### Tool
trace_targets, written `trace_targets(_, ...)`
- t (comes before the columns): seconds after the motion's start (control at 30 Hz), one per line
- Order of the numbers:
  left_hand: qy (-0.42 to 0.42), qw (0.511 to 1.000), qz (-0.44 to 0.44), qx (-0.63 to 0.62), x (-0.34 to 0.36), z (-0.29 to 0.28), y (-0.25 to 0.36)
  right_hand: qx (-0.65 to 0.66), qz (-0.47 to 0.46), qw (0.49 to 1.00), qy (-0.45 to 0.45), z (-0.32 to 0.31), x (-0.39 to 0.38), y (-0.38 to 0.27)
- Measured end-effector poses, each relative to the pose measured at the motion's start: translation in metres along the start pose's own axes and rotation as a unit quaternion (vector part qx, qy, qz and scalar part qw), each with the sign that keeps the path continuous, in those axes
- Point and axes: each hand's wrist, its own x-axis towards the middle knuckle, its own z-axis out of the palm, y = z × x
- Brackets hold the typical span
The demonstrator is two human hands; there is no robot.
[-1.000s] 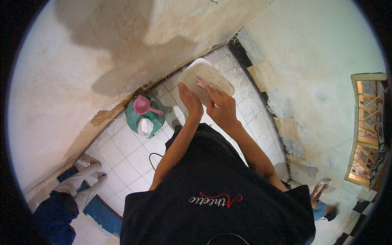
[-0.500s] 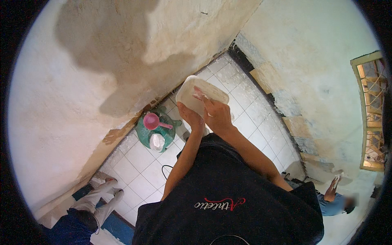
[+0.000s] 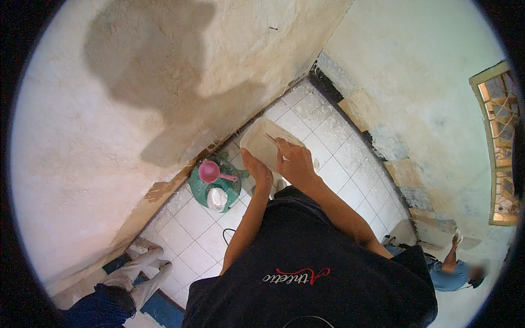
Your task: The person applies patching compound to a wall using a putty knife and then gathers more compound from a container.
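My left hand (image 3: 255, 168) grips the near left side of an off-white rectangular tub (image 3: 262, 123) with rounded corners and pale residue inside. My right hand (image 3: 295, 161) is over the tub's right half, fingers closed round a thin flat tool (image 3: 269, 136) whose far part lies inside the tub. What exactly the tool is, I cannot make out. Just left of the tub, below it, a green stool-like object (image 3: 201, 192) on the tiled floor carries a pink dipper (image 3: 209, 171) and a small white item (image 3: 217, 199).
Stained walls (image 3: 136, 65) meet in a corner ahead, above white floor tiles (image 3: 344, 164). A window with a grille (image 3: 495, 142) is at right. A person in grey trousers (image 3: 139, 273) is at lower left; another in blue (image 3: 448, 273), arm raised to the wall, at lower right.
The tub and both hands sit lower in the picture as the view has shifted. My right hand has shifted within the tub. The co-worker at right has moved their arm along the wall.
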Motion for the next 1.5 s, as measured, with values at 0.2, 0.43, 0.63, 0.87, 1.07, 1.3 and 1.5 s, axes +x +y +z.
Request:
trace_targets(0.2, -0.062, 0.997, -0.039, -0.038, -0.011, 0.002, 0.012, -0.051, 0.063, 0.986, -0.144, -0.011, 0.01, 0.01)
trace_targets(0.43, -0.124, 0.98, -0.117, -0.104, -0.004, -0.008, -0.004, -0.049, 0.101, 0.99, -0.09, -0.013, 0.005, 0.013)
trace_targets(0.63, -0.135, 0.985, -0.102, -0.024, -0.015, 0.006, 0.009, -0.047, 0.086, 0.99, -0.102, -0.014, -0.001, 0.037)
trace_targets(0.87, -0.141, 0.983, -0.112, 0.022, -0.026, 0.017, 0.021, -0.031, 0.128, 0.985, -0.115, -0.023, -0.002, 0.034)
trace_targets(1.07, -0.174, 0.976, -0.133, 0.001, -0.028, 0.027, 0.018, -0.075, 0.052, 0.996, -0.009, -0.024, 0.001, 0.045)
trace_targets(1.3, -0.168, 0.978, -0.122, 0.031, -0.017, 0.043, -0.001, -0.003, 0.061, 0.996, -0.071, -0.039, 0.018, 0.07)
trace_targets(1.5, -0.156, 0.981, -0.112, 0.037, -0.016, 0.072, -0.01, 0.049, 0.097, 0.986, -0.125, -0.058, 0.042, 0.089)
